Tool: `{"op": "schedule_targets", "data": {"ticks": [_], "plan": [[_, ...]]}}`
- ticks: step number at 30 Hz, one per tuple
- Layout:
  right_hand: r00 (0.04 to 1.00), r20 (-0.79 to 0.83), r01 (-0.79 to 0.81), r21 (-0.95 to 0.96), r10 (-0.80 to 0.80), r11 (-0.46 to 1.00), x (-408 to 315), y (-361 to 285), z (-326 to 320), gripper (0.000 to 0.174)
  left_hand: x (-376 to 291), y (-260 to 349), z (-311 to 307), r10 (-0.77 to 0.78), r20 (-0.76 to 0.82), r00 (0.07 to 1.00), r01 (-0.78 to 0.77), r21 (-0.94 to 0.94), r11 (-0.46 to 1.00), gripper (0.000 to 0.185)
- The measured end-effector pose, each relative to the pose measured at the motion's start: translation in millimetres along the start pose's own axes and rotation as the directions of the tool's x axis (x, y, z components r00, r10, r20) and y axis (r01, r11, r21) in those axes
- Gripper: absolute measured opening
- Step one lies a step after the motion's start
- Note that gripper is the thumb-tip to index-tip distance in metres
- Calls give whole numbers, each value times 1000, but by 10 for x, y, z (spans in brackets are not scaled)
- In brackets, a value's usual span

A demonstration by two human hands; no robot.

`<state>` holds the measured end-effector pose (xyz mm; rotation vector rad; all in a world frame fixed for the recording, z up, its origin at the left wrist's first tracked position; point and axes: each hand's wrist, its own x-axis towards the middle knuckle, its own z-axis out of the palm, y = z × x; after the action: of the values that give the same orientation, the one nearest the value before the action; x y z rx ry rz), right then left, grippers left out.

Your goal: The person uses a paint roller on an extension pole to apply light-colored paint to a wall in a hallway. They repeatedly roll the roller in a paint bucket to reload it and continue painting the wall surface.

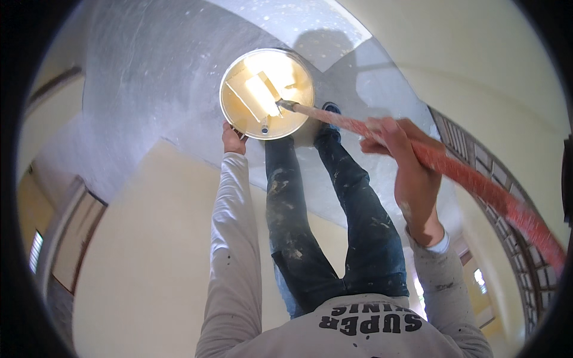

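A round bucket (227,114) of cream-coloured paint is in front of my feet, with bright glare across its inside. My left hand (234,139) grips the bucket at its lower left edge, some fingers hidden behind the rim. My right hand (409,161) is closed around a long red extension pole (474,179), worn and spattered with paint. From there the pole slants down to the left into the bucket. Its dark tip meets a paint-coated block-like piece (264,91), probably a paint roller; glare obscures its shape. A short dark tube end (265,126) shows near the bucket's lower rim.
Grey, paint-speckled floor (147,80) surrounds the bucket. A cream wall (147,250) fills the lower left, and another pale wall (474,58) rises at right. A dark lattice or grille (492,192) runs along the right side. My shoe (331,107) is beside the bucket.
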<state>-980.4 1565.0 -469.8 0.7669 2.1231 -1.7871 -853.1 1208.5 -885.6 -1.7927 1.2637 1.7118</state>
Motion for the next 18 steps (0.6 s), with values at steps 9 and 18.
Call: {"op": "schedule_targets", "data": {"ticks": [9,18], "plan": [[809,263,587,-404,-525,702,365,-451,1205,41,-3770,1633,432,816,277,507,-823,-125,554,40],[704,551,569,-60,-448,820,-361,-81,1395,30,-4626,1856,366,956,63,286,-958,17,285,37]]}}
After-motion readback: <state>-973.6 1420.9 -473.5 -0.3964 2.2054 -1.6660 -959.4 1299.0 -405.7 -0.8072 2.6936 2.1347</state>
